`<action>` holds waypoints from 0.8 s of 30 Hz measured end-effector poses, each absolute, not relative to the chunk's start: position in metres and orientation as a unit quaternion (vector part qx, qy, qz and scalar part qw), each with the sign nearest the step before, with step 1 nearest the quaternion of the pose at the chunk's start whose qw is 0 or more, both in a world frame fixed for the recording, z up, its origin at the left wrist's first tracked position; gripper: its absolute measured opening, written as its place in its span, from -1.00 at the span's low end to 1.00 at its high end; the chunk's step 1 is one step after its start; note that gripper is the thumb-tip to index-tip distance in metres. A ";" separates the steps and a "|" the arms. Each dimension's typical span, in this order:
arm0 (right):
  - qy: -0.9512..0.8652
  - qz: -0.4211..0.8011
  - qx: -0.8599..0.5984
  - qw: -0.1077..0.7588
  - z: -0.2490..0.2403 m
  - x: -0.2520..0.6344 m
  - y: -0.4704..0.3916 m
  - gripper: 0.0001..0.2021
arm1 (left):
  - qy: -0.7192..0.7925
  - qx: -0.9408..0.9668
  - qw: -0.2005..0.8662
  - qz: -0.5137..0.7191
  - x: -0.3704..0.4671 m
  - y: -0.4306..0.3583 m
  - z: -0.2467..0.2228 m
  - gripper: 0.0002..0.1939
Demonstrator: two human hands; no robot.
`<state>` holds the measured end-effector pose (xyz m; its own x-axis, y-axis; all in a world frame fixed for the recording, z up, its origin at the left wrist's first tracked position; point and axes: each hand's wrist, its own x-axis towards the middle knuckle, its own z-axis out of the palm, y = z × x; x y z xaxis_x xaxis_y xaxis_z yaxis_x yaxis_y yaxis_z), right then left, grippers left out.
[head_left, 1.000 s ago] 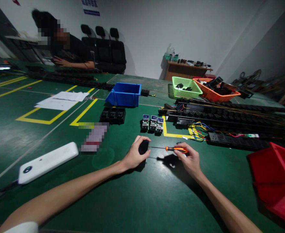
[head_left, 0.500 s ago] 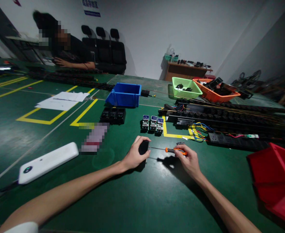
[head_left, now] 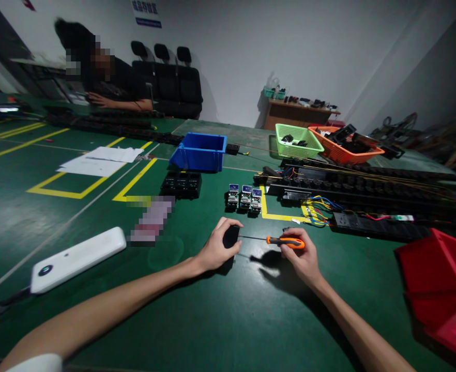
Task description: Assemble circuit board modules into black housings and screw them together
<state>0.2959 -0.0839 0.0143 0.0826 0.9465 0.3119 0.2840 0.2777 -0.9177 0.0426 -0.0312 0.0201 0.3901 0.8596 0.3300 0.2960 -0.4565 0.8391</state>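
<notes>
My left hand [head_left: 217, 247] is closed round a small black box [head_left: 231, 236], held on edge at the green tabletop. An orange and black screwdriver [head_left: 288, 242] is gripped in my right hand [head_left: 302, 257]. Its thin shaft lies level and points left, with the tip at the right side of the box; whether it sits in a screw cannot be made out. Behind the box stand three small circuit modules [head_left: 245, 199] in a row. A small dark part, mostly hidden, lies behind my right fingers. Farther left is a black three-part housing [head_left: 181, 184].
A blue bin [head_left: 202, 151] stands behind the housing. Long black rails with loose wires [head_left: 321, 206] stretch to the right, near a red bin [head_left: 441, 289]. Green [head_left: 298, 140] and orange baskets [head_left: 348, 147] sit behind. A white device [head_left: 78, 260] lies left. Another person sits far left.
My right hand's fingers have shifted on the screwdriver, so more of its orange handle shows. The handle is slightly farther right. My left hand and the box have barely moved.
</notes>
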 end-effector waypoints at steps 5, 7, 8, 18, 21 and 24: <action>-0.610 0.296 -0.535 0.505 0.013 0.297 -0.082 -0.81 | 0.386 0.754 0.351 0.399 0.042 -0.032 0.019 -0.65; -0.609 0.294 -0.545 0.496 0.013 0.297 -0.081 -0.82 | 0.387 0.754 0.351 0.398 0.042 -0.032 0.018 -0.65; -0.608 0.295 -0.547 0.495 0.014 0.297 -0.080 -0.82 | 0.388 0.753 0.351 0.398 0.042 -0.032 0.018 -0.65; -0.602 0.332 -0.544 0.480 0.015 0.296 -0.083 -0.83 | 0.394 0.751 0.345 0.402 0.043 -0.030 0.018 -0.66; -0.592 0.344 -0.547 0.481 0.015 0.295 -0.082 -0.82 | 0.392 0.752 0.348 0.400 0.043 -0.031 0.019 -0.65; -0.576 0.363 -0.548 0.486 0.017 0.294 -0.082 -0.80 | 0.390 0.753 0.354 0.395 0.042 -0.032 0.020 -0.65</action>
<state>0.2940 -0.0819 0.0167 0.0729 0.9840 0.1624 0.2796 0.1362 -0.9504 0.0425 -0.0318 0.0203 0.3839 0.8666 0.3187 0.3081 -0.4456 0.8406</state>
